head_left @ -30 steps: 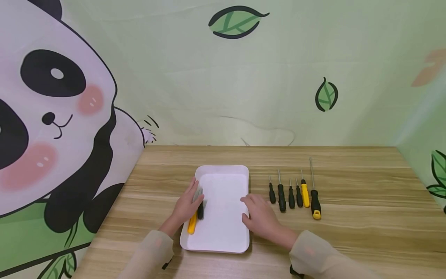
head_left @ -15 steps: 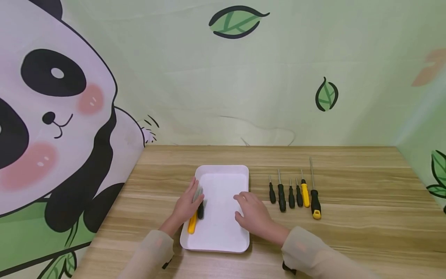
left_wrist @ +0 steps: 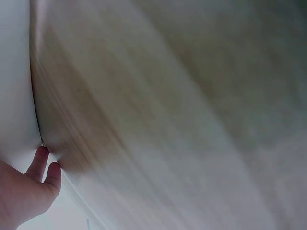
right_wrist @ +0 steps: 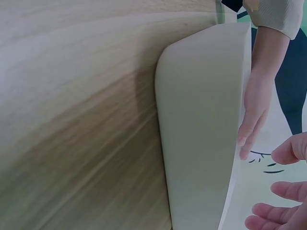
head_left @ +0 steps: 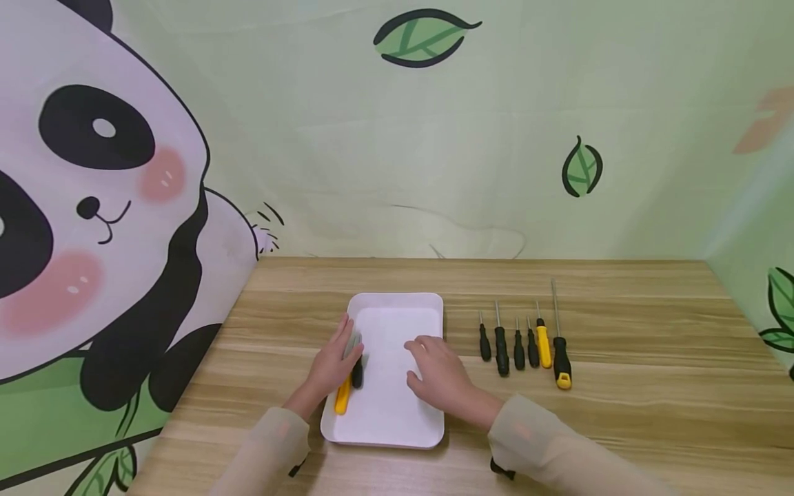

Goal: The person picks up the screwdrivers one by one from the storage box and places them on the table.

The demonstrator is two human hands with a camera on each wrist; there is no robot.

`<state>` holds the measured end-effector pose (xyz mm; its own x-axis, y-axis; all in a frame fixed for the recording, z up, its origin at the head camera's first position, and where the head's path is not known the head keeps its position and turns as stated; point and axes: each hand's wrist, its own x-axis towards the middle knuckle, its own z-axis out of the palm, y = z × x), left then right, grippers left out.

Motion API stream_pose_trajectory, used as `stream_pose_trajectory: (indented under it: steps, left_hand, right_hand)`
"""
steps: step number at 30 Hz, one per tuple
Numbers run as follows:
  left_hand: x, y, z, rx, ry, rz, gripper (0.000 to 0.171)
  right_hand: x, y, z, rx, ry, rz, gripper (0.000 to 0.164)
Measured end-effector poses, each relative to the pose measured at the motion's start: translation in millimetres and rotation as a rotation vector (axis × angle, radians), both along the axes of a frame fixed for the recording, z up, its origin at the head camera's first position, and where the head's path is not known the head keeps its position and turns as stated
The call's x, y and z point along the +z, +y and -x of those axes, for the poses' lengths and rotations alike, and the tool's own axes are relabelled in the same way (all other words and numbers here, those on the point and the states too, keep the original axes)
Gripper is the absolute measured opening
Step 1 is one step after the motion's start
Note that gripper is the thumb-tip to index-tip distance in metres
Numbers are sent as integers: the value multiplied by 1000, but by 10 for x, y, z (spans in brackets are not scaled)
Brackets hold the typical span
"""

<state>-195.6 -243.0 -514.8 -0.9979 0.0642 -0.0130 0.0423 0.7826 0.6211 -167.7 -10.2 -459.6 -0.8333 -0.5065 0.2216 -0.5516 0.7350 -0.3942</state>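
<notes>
A white tray [head_left: 389, 420] lies on the wooden table in the head view. Along its left side are a yellow-handled tool [head_left: 342, 399] and a black-handled screwdriver [head_left: 357, 375], both partly covered by my left hand [head_left: 331, 366]. That hand rests at the tray's left rim, fingers extended and thumb over the tools. My right hand [head_left: 440, 375] is over the tray's right half, fingers loosely bent and holding nothing. In the right wrist view its fingertips [right_wrist: 283, 190] are spread apart beyond the tray's side wall [right_wrist: 201, 105].
Right of the tray, several screwdrivers lie in a row, among them a black one [head_left: 502, 351], a yellow one [head_left: 543, 346] and a long black-and-yellow one [head_left: 562, 362] at the right end. A printed cloth backdrop [head_left: 496, 124] rises behind the table [head_left: 639, 331].
My right hand has moved left from the tray's right rim to over its inside. The left hand, tray and tools stay where they were.
</notes>
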Motion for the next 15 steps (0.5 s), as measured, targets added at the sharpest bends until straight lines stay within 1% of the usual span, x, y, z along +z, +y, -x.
stream_pose_trajectory:
  steps: [8, 15]
  left_hand:
    - [1, -1, 8, 3, -1, -6, 61]
    - [-17, -5, 10, 1, 10, 12, 61]
  right_hand:
    - [46, -75, 23, -1, 20, -4, 39]
    - [68, -150, 32, -3, 6, -33, 40]
